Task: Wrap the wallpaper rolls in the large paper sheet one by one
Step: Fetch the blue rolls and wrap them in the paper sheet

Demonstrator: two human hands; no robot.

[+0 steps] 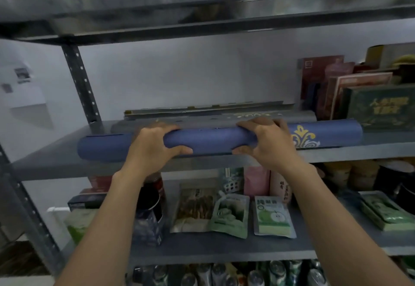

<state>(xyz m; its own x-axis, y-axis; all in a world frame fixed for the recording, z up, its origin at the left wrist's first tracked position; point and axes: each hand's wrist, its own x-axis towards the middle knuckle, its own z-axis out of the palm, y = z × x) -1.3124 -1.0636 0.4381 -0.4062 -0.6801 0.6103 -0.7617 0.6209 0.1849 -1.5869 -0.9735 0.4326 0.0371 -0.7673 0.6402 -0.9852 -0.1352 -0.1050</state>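
A long blue roll of patterned paper (211, 139) lay lengthwise along the front edge of a grey metal shelf (56, 160), at the middle level of a steel rack. Both hands were on it. The left hand (155, 144) held the roll left of its middle, fingers curled over the top and thumb tucked under the near side, so that grip was closed round the roll. The right hand (267, 142) held it the same way right of the middle, well apart from the left, fingers over the top and thumb beneath. Whether the roll rested on the shelf or was lifted just clear of it could not be told. Past the right hand, a gold and white ornament (303, 138) showed on the blue surface near the roll's right end.

Just behind the roll lay a second, grey roll (202, 123), and behind that some long flat cartons (202, 110) against the wall. To the right on the same shelf stood upright boxes, among them a dark green box with gold lettering (379, 106). On the shelf below lay snack pouches, one a green pouch printed with an apple (272, 216), beside a dark jar (150, 198) partly hidden by the left forearm.
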